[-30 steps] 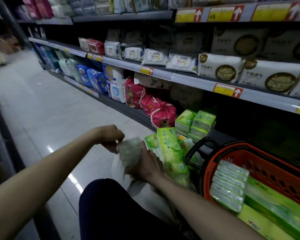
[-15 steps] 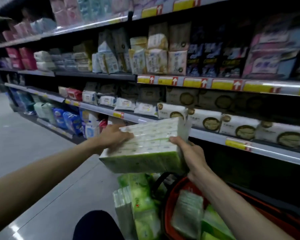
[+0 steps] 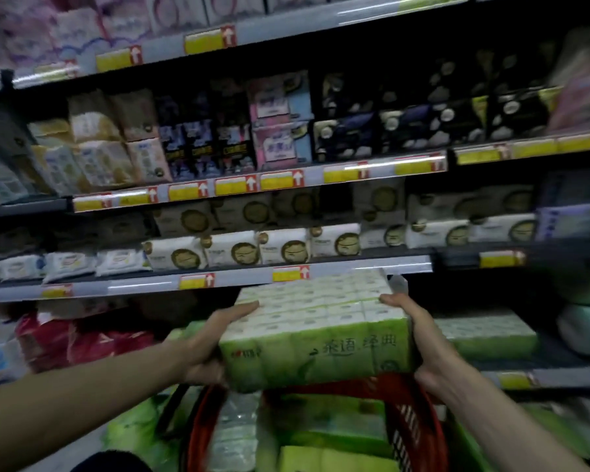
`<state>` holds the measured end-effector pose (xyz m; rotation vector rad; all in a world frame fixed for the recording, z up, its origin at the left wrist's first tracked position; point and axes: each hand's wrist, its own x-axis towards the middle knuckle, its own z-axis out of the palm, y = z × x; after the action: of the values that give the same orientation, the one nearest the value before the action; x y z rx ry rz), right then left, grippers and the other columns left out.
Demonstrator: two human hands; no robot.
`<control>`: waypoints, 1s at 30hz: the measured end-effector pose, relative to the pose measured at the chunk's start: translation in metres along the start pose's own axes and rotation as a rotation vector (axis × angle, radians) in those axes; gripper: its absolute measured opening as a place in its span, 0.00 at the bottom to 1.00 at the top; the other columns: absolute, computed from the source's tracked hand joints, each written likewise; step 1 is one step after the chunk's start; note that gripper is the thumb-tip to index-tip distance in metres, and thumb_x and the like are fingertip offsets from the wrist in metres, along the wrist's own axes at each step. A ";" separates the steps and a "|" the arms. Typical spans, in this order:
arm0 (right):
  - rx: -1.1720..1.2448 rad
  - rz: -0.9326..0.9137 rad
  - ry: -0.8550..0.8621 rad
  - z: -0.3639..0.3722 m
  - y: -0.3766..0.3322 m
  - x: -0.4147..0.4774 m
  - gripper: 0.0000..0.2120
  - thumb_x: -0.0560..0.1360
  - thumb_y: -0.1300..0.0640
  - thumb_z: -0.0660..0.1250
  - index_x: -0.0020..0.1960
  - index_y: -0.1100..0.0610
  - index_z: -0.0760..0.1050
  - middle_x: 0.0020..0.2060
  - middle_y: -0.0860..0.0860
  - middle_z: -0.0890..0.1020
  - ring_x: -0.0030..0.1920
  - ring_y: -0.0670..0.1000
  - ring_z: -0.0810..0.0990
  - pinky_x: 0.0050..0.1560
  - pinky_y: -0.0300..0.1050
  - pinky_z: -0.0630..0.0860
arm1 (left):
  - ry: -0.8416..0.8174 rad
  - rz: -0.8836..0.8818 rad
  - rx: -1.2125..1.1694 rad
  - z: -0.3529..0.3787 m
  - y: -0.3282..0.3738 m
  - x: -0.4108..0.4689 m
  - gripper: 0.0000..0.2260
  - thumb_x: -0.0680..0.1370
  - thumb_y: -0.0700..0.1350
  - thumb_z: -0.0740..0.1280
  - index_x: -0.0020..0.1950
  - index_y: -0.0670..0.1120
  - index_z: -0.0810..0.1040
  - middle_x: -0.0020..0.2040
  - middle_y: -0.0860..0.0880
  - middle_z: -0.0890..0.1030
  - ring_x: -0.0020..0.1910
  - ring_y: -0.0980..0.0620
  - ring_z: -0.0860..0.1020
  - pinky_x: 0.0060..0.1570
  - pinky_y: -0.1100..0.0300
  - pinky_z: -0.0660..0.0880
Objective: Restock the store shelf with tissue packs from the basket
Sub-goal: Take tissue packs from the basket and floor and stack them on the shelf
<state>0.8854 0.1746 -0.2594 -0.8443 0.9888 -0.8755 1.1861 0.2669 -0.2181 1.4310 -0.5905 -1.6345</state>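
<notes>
A large green-and-white tissue pack (image 3: 317,328) hangs level above the red basket (image 3: 413,424), its far end pointing into the dark lower shelf bay. My left hand (image 3: 215,338) grips its left side and my right hand (image 3: 419,338) grips its right side. More green tissue packs (image 3: 324,434) lie inside the basket. A similar green pack (image 3: 484,330) sits on the low shelf (image 3: 559,373) to the right.
Shelves above carry white packs with round gold logos (image 3: 232,252), dark boxes and pink packs, with yellow price tags on the shelf edge (image 3: 198,281). Red bags (image 3: 65,338) stand at lower left. Green packs (image 3: 133,427) lie on the floor left of the basket.
The view has swung right and up along the shelves. Both hands have carried the big tissue pack from over the floor to in front of the lower shelf, above the basket.
</notes>
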 end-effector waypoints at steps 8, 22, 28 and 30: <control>0.262 0.063 0.298 -0.117 0.018 -0.012 0.27 0.75 0.31 0.69 0.60 0.52 0.85 0.51 0.61 0.89 0.52 0.66 0.87 0.54 0.64 0.83 | -0.047 0.007 0.075 0.119 -0.034 0.083 0.20 0.82 0.52 0.64 0.55 0.37 0.86 0.56 0.34 0.84 0.47 0.35 0.86 0.52 0.43 0.81; 0.587 0.147 0.742 -0.248 0.062 0.099 0.69 0.44 0.26 0.81 0.80 0.42 0.60 0.74 0.54 0.74 0.62 0.66 0.80 0.57 0.79 0.76 | -0.066 -0.153 0.054 0.252 -0.102 0.201 0.24 0.81 0.61 0.62 0.64 0.43 0.81 0.56 0.34 0.85 0.56 0.32 0.83 0.65 0.35 0.75; 0.480 0.124 0.609 -0.243 0.032 0.117 0.35 0.69 0.43 0.79 0.72 0.54 0.76 0.71 0.60 0.76 0.65 0.66 0.79 0.63 0.70 0.79 | -0.076 0.039 0.137 0.272 -0.085 0.272 0.25 0.79 0.58 0.69 0.69 0.42 0.78 0.56 0.38 0.86 0.53 0.34 0.85 0.54 0.41 0.81; 0.490 0.109 0.590 -0.239 0.035 0.141 0.25 0.75 0.46 0.76 0.68 0.57 0.77 0.65 0.61 0.81 0.60 0.65 0.82 0.62 0.69 0.79 | -0.066 0.097 0.164 0.277 -0.085 0.311 0.38 0.71 0.62 0.76 0.75 0.47 0.71 0.60 0.39 0.85 0.55 0.34 0.84 0.58 0.37 0.80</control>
<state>0.7120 0.0170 -0.4125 -0.1045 1.2369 -1.2388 0.9050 -0.0001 -0.3937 1.4456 -0.8353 -1.5911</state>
